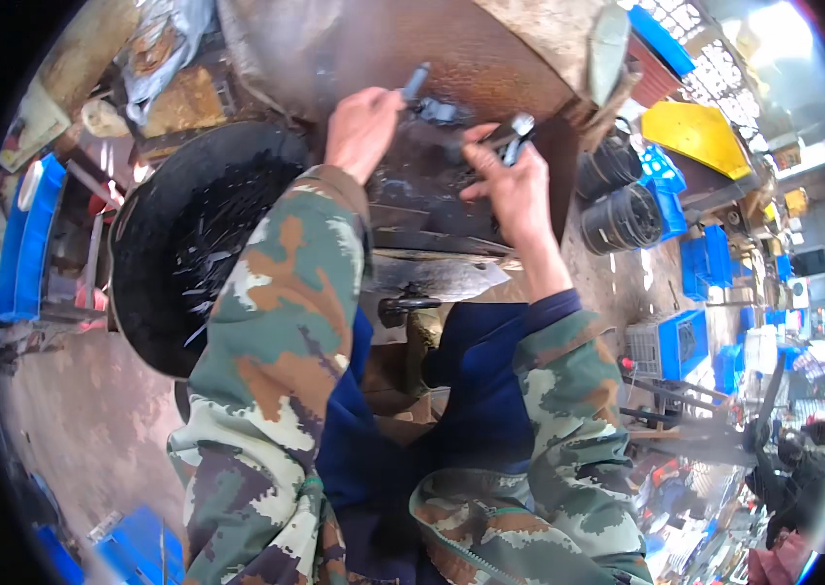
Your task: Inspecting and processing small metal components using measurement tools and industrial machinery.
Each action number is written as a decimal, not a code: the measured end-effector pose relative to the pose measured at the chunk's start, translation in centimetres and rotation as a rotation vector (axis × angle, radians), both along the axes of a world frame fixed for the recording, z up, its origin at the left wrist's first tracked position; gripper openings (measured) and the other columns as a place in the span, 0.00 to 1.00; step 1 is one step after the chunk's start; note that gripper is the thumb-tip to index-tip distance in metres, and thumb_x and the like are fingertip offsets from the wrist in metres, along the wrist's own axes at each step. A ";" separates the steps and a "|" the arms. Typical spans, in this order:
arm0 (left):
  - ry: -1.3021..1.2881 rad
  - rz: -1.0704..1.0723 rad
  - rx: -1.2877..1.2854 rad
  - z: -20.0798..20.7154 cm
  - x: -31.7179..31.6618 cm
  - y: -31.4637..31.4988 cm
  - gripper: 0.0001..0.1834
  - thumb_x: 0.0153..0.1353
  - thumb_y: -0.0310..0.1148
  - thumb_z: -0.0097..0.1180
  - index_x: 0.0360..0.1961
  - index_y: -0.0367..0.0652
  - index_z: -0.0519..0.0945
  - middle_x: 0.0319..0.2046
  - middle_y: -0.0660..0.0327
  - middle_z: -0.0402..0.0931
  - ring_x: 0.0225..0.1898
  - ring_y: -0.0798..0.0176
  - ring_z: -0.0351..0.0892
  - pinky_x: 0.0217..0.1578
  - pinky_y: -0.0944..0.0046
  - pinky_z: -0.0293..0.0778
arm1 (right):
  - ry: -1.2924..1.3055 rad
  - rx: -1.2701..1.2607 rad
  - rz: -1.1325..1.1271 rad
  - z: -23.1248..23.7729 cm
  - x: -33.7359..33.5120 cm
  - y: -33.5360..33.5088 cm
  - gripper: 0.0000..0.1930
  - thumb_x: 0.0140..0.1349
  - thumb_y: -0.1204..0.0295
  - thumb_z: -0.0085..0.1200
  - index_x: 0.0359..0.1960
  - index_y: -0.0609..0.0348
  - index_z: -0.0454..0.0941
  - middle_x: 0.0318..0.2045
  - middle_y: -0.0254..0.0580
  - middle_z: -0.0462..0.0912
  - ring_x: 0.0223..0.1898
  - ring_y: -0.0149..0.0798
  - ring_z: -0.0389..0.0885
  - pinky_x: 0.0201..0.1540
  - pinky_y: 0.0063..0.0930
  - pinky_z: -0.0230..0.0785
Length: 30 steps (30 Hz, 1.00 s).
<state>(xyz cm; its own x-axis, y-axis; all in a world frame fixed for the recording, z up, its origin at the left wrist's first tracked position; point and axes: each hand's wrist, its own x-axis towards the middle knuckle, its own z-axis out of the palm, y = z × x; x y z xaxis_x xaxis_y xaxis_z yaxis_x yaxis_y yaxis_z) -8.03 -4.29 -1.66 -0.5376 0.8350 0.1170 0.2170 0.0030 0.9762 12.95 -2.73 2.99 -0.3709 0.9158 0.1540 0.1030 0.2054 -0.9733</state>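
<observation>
Both forearms, in camouflage sleeves, reach over a dark, dusty work surface (pixel 402 190). My left hand (pixel 362 132) is closed, and a slim grey-blue bar (pixel 416 80) sticks out past its fingers. In my right hand (pixel 513 190) is a short dark piece with a shiny metal end (pixel 521 125), gripped by thumb and fingers; its exact kind is unclear. Between the hands lies a small grey metal object (pixel 441 112), partly blurred. Left of my left arm stands a wide black basin (pixel 154 214) with many thin dark metal pieces (pixel 212 229) in it.
A wooden board (pixel 471 49) rises behind the work surface. Black buckets (pixel 620 219) stand at the right, near a yellow panel (pixel 695 136) and a blue crate (pixel 680 346). A blue bin (pixel 27 239) is at far left. A dark clamp-like part (pixel 402 310) juts out near my knees.
</observation>
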 end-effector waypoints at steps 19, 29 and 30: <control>0.068 0.072 -0.018 3.1 4.1 0.3 0.18 0.55 0.43 0.57 0.40 0.42 0.86 0.33 0.44 0.83 0.40 0.38 0.82 0.46 0.47 0.77 | -0.092 0.075 -0.197 -0.6 -4.3 13.0 0.17 0.62 0.59 0.64 0.37 0.64 0.83 0.18 0.27 0.66 0.19 0.23 0.67 0.24 0.25 0.77; 0.106 -0.021 0.140 4.7 0.5 -1.4 0.15 0.54 0.37 0.61 0.36 0.34 0.86 0.19 0.55 0.80 0.23 0.65 0.79 0.29 0.60 0.75 | -0.182 0.080 -0.166 -0.7 -3.2 14.0 0.18 0.63 0.58 0.62 0.44 0.60 0.85 0.18 0.25 0.65 0.19 0.22 0.65 0.27 0.23 0.77; 0.166 -0.069 0.068 5.1 -1.0 -2.2 0.15 0.56 0.38 0.61 0.38 0.36 0.86 0.23 0.60 0.82 0.25 0.68 0.80 0.29 0.63 0.75 | -0.177 0.061 -0.176 -1.1 -3.0 14.1 0.18 0.63 0.58 0.62 0.44 0.60 0.85 0.18 0.25 0.65 0.19 0.22 0.65 0.27 0.23 0.77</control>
<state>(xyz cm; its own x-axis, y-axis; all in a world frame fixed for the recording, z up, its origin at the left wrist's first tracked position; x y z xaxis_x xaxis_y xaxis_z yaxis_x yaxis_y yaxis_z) -9.07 -6.48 3.40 -0.4478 0.8564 0.2570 0.3727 -0.0825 0.9243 9.94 11.41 1.93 -0.2323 0.9597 0.1579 0.3104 0.2270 -0.9231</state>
